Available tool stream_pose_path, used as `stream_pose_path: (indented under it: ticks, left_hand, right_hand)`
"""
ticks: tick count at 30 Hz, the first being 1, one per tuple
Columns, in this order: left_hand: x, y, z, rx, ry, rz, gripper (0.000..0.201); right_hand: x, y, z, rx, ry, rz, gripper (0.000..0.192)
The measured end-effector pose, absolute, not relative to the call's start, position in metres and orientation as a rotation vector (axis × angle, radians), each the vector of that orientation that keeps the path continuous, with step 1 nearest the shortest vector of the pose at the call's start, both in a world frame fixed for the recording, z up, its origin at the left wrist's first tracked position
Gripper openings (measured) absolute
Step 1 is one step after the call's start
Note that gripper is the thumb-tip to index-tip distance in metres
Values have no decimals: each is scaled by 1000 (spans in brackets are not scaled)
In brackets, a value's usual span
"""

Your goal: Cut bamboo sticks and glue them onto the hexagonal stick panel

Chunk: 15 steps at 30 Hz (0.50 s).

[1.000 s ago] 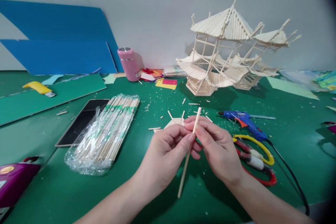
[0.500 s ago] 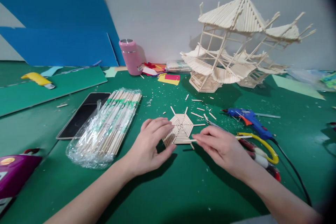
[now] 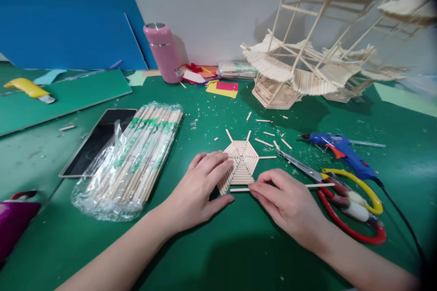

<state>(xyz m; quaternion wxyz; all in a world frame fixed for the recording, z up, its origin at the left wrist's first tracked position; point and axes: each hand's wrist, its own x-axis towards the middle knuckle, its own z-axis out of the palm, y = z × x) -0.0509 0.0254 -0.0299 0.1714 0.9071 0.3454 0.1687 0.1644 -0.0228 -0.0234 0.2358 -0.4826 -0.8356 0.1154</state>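
Observation:
A web-like panel of short wooden sticks (image 3: 244, 163) lies flat on the green table, with spokes sticking out past its edge. My left hand (image 3: 208, 179) rests on the panel's left side, fingers spread and thumb apart. Between the thumb and fingers of my right hand (image 3: 282, 195) is a thin wooden stick (image 3: 240, 189). It lies along the panel's near edge, its other end reaching right over the scissors. Red-and-yellow-handled scissors (image 3: 355, 207) lie beside my right hand, blades toward the panel.
A blue glue gun (image 3: 344, 150) with a cord lies at the right. Wrapped chopsticks (image 3: 146, 154) in plastic overlap a dark phone (image 3: 102, 138) at the left. A pink flask (image 3: 165, 54) and a stick-built pagoda model (image 3: 297, 63) stand at the back. Stick scraps (image 3: 263, 142) lie beyond the panel.
The view has shifted closer and downward. My right hand has brought the stick to the panel's near edge, with its left end now in sight. My left hand stays on the panel.

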Motion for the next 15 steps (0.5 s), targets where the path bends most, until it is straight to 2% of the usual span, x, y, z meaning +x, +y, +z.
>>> stream_pose_path:
  ticks: [15]
  left_hand:
    - [-43, 22, -27, 2538, 1060, 481, 43]
  right_hand:
    - [158, -23, -27, -1430, -2199, 296, 17]
